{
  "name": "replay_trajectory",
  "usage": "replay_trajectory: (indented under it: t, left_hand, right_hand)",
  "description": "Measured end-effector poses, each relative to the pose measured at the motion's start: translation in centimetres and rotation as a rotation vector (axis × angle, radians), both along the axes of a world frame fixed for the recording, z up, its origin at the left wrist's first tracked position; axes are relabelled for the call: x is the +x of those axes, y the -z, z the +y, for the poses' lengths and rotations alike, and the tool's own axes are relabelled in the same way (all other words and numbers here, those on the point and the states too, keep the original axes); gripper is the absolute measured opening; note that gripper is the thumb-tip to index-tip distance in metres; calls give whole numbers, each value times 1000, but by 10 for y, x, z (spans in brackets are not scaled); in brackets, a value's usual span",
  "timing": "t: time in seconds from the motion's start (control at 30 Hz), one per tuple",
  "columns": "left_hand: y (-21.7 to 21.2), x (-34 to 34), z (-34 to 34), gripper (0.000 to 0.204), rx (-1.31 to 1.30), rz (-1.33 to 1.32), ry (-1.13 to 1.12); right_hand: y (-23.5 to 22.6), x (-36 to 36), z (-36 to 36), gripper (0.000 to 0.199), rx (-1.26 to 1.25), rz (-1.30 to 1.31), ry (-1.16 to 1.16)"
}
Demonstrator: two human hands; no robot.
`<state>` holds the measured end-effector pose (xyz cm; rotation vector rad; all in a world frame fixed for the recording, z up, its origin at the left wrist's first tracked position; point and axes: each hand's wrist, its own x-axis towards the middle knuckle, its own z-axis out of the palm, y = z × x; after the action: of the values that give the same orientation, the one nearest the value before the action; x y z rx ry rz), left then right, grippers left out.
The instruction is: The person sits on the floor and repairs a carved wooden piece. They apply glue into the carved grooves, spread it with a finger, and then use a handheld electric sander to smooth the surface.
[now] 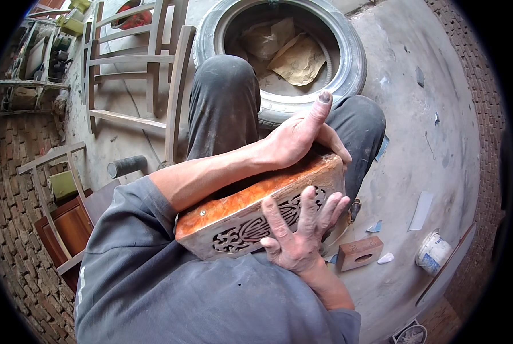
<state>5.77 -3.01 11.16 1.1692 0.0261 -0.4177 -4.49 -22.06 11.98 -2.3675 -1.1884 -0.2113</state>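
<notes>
Across my lap lies a carved wooden box (251, 198), tilted, its long side glossy orange-brown and the face toward me pale with dust. Openwork scrolls and a round emblem are cut through that face. My left forearm runs along the box's far side. My left hand (294, 137) holds its right end, thumb raised and fingers bent over the far edge, their tips partly hidden. On the pale face, over the right part of the carving, my right hand (299, 243) rests with its fingers spread. Pale dust coats its fingers.
A tire (351, 54) with crumpled paper (298, 60) inside lies beyond my knees. Wooden chair frames (133, 120) stand left, near a dark cylinder (127, 165). To the right are a small wooden block with an oval hole (359, 254), a white tub (434, 252) and scattered scraps.
</notes>
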Motion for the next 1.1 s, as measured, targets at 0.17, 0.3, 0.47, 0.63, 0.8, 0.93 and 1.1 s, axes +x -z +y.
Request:
replay_trajectory:
  t: [0.17,0.3,0.47,0.63,0.8,0.93,1.1]
  left_hand:
    - [0,-1,3,117,-15,36,-7]
    - [4,2,5,118,-41,53,-12]
    - [4,7,5,120,-71,149,-25]
    - [10,7,11,122,-75,170,-34]
    - [18,9,13,124,-249,197,22]
    - [27,10,17,122,-411,199,28]
    - [33,11,19,121,-479,193,36]
  right_hand:
    - [-8,7,-1,58,7,68,61]
    - [-11,16,1,58,1,65,101]
    - [-1,4,10,56,69,-26,-60]
    - [-17,34,-4,54,196,74,189]
    - [-14,44,-16,44,260,112,305]
    - [0,41,-17,42,360,188,330]
    - [9,35,-12,44,472,244,307]
